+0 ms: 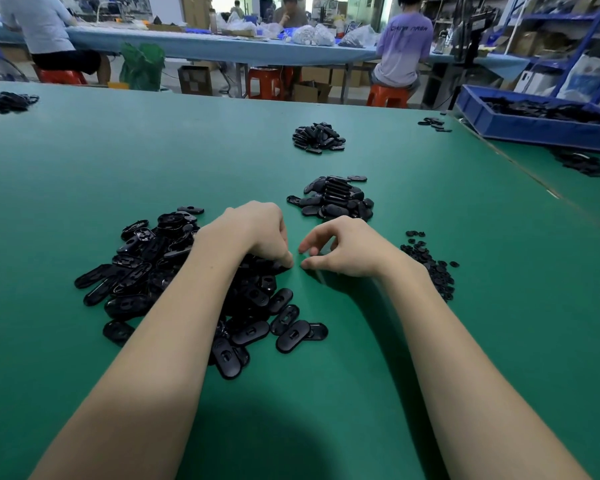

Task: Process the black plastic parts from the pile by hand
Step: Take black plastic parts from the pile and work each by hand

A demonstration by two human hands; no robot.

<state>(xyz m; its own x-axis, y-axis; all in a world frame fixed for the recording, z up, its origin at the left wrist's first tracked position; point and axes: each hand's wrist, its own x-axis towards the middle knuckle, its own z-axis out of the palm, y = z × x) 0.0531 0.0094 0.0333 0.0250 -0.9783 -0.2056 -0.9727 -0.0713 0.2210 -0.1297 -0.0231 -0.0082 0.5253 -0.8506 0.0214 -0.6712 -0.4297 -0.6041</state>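
Resting on the near pile of black oval plastic parts (160,268), the left hand (257,233) lies knuckles-up with its fingers curled down into the heap's right edge; whether they actually grip a part cannot be told, since the fingertips are hidden against the black pieces. The right hand (340,251) hovers just beside it over the bare green table (430,341), fingers loosely bent and spread, thumb and forefinger apart, nothing visible between them. The two hands nearly meet at the fingertips but stay apart.

Both forearms stretch across the lower half of the view, and the left one covers the middle of the near pile, hiding the parts beneath it. Loose ovals spill from that pile toward the table's near edge.

Beyond the right hand sits a stacked heap of oval parts (336,200), and further back a third, smaller heap (318,137). A scatter of small black round bits (430,265) lies to the right of the right wrist. A dark cluster (7,101) sits at the far left edge of the table, and a few stray pieces (433,123) near the far right corner. A blue crate (534,128) holding black parts stands on the neighbouring table at the right. Behind, people sit on red stools (265,83) at a long blue-covered bench (222,46).
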